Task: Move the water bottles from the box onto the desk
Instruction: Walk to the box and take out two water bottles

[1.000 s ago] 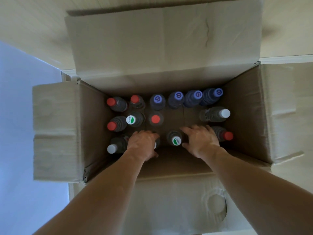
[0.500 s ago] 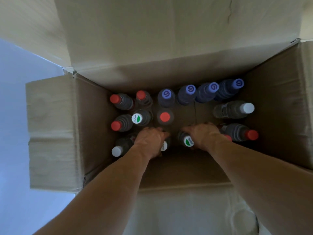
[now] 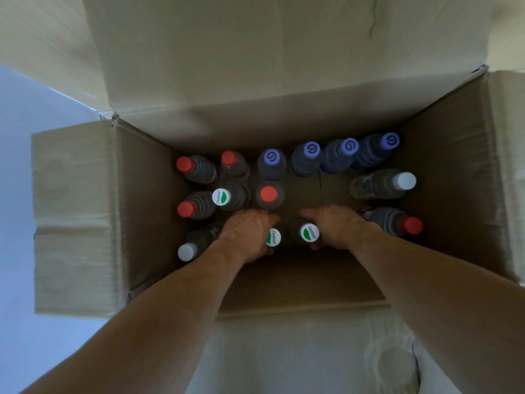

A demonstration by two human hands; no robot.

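Observation:
An open cardboard box (image 3: 147, 217) holds several upright water bottles with red, purple, white and green-and-white caps. Both my arms reach down into it. My left hand (image 3: 247, 234) curls round the neck of a bottle with a green-and-white cap (image 3: 273, 238) in the near row. My right hand (image 3: 333, 230) grips a second bottle with a green-and-white cap (image 3: 309, 234) right beside it. The two held bottles stand close together near the box's front wall. Their bodies are mostly hidden by my hands.
Purple-capped bottles (image 3: 311, 150) line the far wall, red-capped ones (image 3: 186, 164) stand at the left, a white-capped bottle (image 3: 406, 180) and a red-capped bottle (image 3: 412, 225) at the right. A bare patch of box floor (image 3: 308, 191) lies mid-box. Flaps (image 3: 255, 52) fold outward all round.
Both hands have sunk deeper and closed round the two green-and-white capped bottles. My head has moved nearer the box, which fills more of the view.

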